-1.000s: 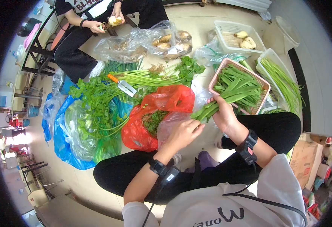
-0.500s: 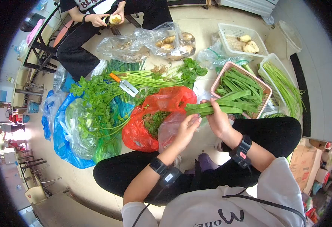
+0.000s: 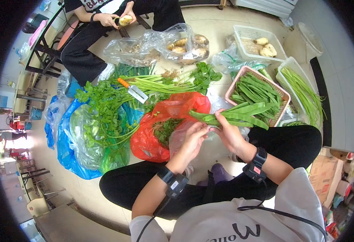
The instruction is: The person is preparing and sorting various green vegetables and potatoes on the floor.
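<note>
My right hand is closed around a bunch of flat green beans, its thumb pressed over them. The pods point left and right out of the grip. Close beside it, my left hand has its fingers drawn together, almost touching the right fingertips; whatever is between them is too small to make out. Just beyond the bunch, a pink basket holds more flat green beans. Left of the hands sits a red plastic bag with leafy herbs in it.
Celery lies across the floor with an orange-handled peeler on top. Bags of greens stand left. White baskets hold lotus root pieces and long green stalks. Opposite, another person's hands hold a pale root piece. A bin stands right.
The bean bunch has tilted and shifted slightly left and down in my right hand, its pods spreading apart. My left hand has moved a little lower. The other person's hands have shifted slightly.
</note>
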### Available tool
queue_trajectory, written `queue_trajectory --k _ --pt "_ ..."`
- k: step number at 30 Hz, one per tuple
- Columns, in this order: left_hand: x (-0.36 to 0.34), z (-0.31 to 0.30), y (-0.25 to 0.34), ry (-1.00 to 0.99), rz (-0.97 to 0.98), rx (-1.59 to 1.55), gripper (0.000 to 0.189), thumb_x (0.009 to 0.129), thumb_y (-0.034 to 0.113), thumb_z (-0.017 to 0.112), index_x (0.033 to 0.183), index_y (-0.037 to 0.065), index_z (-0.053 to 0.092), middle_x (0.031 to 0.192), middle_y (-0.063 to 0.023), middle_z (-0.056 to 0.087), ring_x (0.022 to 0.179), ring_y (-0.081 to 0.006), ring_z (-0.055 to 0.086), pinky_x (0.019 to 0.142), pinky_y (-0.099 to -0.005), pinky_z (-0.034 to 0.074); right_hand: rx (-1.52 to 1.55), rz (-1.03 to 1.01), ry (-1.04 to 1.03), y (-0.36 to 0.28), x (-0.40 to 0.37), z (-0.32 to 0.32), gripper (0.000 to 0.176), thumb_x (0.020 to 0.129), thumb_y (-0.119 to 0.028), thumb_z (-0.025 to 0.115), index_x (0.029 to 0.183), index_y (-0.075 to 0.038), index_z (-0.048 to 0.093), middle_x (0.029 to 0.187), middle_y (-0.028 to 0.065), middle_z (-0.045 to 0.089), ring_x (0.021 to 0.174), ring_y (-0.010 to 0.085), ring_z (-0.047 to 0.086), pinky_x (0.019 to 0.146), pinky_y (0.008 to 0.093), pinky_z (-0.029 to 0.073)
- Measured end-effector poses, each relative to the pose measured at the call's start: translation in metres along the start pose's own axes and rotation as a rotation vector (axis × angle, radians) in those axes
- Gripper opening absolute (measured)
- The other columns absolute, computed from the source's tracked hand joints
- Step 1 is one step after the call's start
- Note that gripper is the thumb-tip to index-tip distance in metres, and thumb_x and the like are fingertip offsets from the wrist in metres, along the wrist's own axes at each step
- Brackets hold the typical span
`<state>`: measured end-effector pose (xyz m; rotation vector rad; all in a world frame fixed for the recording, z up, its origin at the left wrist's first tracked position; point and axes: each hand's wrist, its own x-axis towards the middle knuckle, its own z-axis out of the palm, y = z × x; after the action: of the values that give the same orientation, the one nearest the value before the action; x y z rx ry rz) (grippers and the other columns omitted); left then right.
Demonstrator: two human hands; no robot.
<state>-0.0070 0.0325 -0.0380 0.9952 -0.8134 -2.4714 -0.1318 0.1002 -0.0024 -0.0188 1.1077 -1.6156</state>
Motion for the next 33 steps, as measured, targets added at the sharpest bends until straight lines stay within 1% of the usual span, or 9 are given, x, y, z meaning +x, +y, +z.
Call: queue_trajectory --k 5,9,11,15,18,21,26,29,33 --pt "0.005 -0.003 0.001 -0.069 -0.009 0.012 0.018 0.082 0.009 0.057 0.100 0.006 0.054 0.090 -0.0007 0.057 0.077 -0.0094 0.051 0.067 -0.0230 0.039 0.047 0.025 0.000 -0.001 0.000 0.002 0.018 0.084 -0.029 0.060 0.096 -0.018 0.051 0.095 -0.0026 0.054 0.093 0.0092 0.049 0.077 0.0313 0.041" --pt "0.000 0.006 0.009 -0.083 0.005 -0.041 0.013 0.081 0.010 0.056 0.093 0.006 0.055 0.084 -0.0010 0.057 0.072 -0.0102 0.050 0.064 -0.0237 0.039 -0.007 0.090 0.027 -0.008 0.005 -0.002 0.021 0.082 -0.031 0.061 0.096 -0.018 0.052 0.094 -0.0046 0.054 0.092 0.0080 0.049 0.070 0.0286 0.042" --pt "0.000 0.008 0.011 -0.065 0.009 0.017 0.012 0.078 0.010 0.057 0.090 0.006 0.056 0.080 0.0001 0.055 0.069 -0.0096 0.050 0.064 -0.0242 0.039 -0.004 0.098 0.023 -0.008 0.006 -0.004 0.022 0.082 -0.031 0.062 0.096 -0.019 0.052 0.095 -0.0056 0.054 0.092 0.0074 0.048 0.067 0.0274 0.043" --pt "-0.003 0.010 0.016 -0.043 -0.051 0.089 0.011 0.076 0.009 0.058 0.086 0.006 0.055 0.077 0.0003 0.053 0.066 -0.0099 0.051 0.062 -0.0243 0.040 -0.063 0.078 0.102 -0.012 0.006 -0.002 0.025 0.080 -0.031 0.063 0.097 -0.016 0.052 0.088 -0.0034 0.056 0.081 0.0085 0.053 0.057 0.0251 0.043" --pt "-0.006 0.019 0.019 0.008 0.006 0.118 0.009 0.075 0.008 0.058 0.082 0.006 0.054 0.074 0.0000 0.053 0.065 -0.0101 0.052 0.060 -0.0240 0.040 -0.108 0.017 0.108 -0.017 0.006 -0.001 0.026 0.080 -0.030 0.063 0.096 -0.012 0.052 0.082 -0.0008 0.057 0.071 0.0099 0.055 0.051 0.0241 0.041" --pt "-0.003 0.010 0.018 -0.065 0.055 0.185 0.015 0.076 0.008 0.057 0.089 0.002 0.053 0.075 -0.0030 0.053 0.063 -0.0136 0.052 0.061 -0.0249 0.041 -0.141 -0.067 0.133 -0.019 0.006 0.003 0.026 0.080 -0.028 0.063 0.094 -0.010 0.053 0.079 0.0011 0.058 0.065 0.0110 0.056 0.046 0.0239 0.040" --pt "-0.003 0.003 0.023 -0.118 0.018 0.344 0.015 0.075 0.008 0.058 0.088 0.002 0.054 0.072 -0.0032 0.052 0.063 -0.0126 0.052 0.062 -0.0248 0.041 -0.186 -0.171 0.106 -0.021 0.005 0.006 0.022 0.080 -0.024 0.063 0.092 -0.008 0.054 0.078 0.0022 0.058 0.060 0.0118 0.056 0.041 0.0235 0.038" --pt "0.000 0.000 0.025 -0.110 0.016 0.398 0.016 0.076 0.010 0.059 0.088 0.001 0.054 0.071 -0.0029 0.052 0.063 -0.0120 0.052 0.062 -0.0244 0.041 -0.164 -0.175 0.099 -0.022 0.007 0.005 0.021 0.081 -0.023 0.063 0.091 -0.007 0.054 0.077 0.0030 0.058 0.058 0.0120 0.056 0.040 0.0236 0.038" --pt "0.000 0.001 0.023 -0.110 0.049 0.498 0.017 0.081 0.015 0.058 0.090 0.001 0.054 0.071 -0.0021 0.053 0.064 -0.0112 0.052 0.062 -0.0236 0.042 -0.237 -0.192 0.133 -0.023 0.008 0.004 0.019 0.082 -0.023 0.062 0.091 -0.009 0.053 0.077 0.0017 0.056 0.062 0.0109 0.055 0.045 0.0232 0.038"
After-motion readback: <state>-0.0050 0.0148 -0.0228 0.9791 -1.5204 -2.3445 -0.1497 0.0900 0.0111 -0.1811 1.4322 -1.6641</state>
